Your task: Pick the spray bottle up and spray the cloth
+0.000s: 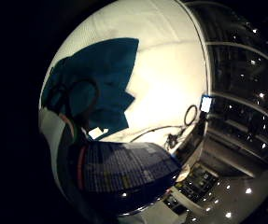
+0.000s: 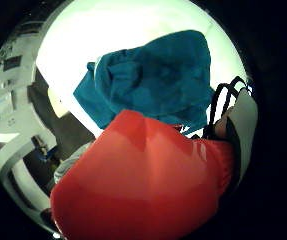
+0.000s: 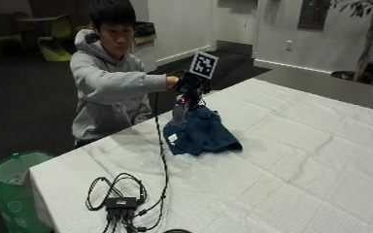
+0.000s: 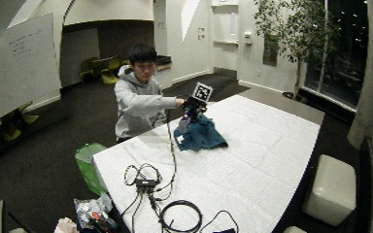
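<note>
— Where is your gloved hand (image 3: pixel 185 82) right now?

— Raised above the near edge of the table (image 3: pixel 290 160), just over the blue cloth (image 3: pixel 202 132). My fingers are wrapped around the spray bottle (image 3: pixel 180 108), which hangs upright below my hand, its lower part right at the cloth's edge. I can't tell from the outside view whether the base touches the cloth or the table.

— How much of the bottle can you make out?

— Little. From outside it is a pale, narrow shape, half hidden by my hand and by the cloth behind it. On the thumb side a red surface (image 2: pixel 143 180) fills much of the view, very close to my palm; I take it for the bottle's top, but its outline is cut off. On the little-finger side I see a dark labelled body (image 1: pixel 124 170) with text too small to read.

— And the cloth?

— Bunched in a heap on the white tablecloth, with a small white tag (image 3: pixel 172 138) showing at one side. Its far folds are hidden.

— Anything else?

— A black box with looped cables (image 3: pixel 123 200) lies near the table's corner, and a green bin (image 3: pixel 8 189) stands on the floor beside it.
</note>
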Action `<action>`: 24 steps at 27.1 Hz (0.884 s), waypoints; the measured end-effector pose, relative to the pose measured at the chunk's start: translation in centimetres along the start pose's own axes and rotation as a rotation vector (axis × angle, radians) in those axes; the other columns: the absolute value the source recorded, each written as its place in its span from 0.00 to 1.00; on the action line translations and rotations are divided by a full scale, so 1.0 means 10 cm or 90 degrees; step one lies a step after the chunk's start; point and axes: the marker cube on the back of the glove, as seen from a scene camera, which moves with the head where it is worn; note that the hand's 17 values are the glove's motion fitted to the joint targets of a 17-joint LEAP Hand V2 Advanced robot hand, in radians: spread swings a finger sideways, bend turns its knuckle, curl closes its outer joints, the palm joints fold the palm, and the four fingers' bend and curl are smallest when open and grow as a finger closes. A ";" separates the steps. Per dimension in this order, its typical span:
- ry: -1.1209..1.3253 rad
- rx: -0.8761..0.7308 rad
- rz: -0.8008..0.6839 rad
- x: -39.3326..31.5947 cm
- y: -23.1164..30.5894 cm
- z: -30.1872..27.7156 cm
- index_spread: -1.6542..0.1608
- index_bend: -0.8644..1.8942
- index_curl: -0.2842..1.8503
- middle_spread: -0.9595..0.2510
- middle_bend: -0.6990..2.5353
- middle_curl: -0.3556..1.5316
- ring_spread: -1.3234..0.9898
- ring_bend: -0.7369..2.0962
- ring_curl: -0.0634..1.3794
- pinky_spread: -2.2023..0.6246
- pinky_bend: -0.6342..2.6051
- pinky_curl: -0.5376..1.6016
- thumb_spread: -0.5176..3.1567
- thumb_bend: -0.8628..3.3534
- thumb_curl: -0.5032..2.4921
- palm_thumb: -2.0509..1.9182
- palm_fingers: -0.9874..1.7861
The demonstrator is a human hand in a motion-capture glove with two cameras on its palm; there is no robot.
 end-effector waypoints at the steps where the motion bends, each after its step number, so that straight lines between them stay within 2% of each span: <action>1: 0.002 0.007 0.006 0.01 0.01 -0.04 0.83 0.51 0.37 0.70 0.40 0.44 0.50 0.42 0.34 0.68 0.30 0.44 0.17 0.20 0.41 0.76 0.86; 5: -0.015 0.009 0.094 -0.01 -0.04 -0.07 0.83 0.51 0.37 0.70 0.40 0.44 0.50 0.42 0.34 0.68 0.30 0.44 0.17 0.20 0.41 0.76 0.86; 7: -0.020 0.001 0.106 -0.05 -0.09 0.02 0.83 0.51 0.37 0.70 0.40 0.44 0.50 0.42 0.34 0.68 0.30 0.44 0.17 0.20 0.41 0.76 0.86; 12: -0.013 -0.020 0.055 -0.15 -0.17 0.33 0.83 0.51 0.37 0.70 0.40 0.44 0.50 0.42 0.34 0.68 0.30 0.44 0.17 0.20 0.41 0.76 0.86; 16: -0.086 -0.011 -0.002 -0.26 -0.22 0.40 0.83 0.51 0.37 0.70 0.40 0.44 0.50 0.42 0.34 0.68 0.30 0.44 0.17 0.20 0.41 0.76 0.86; 20: -0.204 0.060 -0.017 -0.35 -0.23 0.19 0.83 0.51 0.37 0.70 0.40 0.45 0.50 0.42 0.34 0.68 0.30 0.44 0.17 0.20 0.41 0.76 0.86; 24: -0.359 0.196 -0.049 -0.39 -0.17 -0.19 0.83 0.51 0.38 0.70 0.40 0.45 0.50 0.42 0.34 0.68 0.30 0.44 0.17 0.20 0.41 0.76 0.86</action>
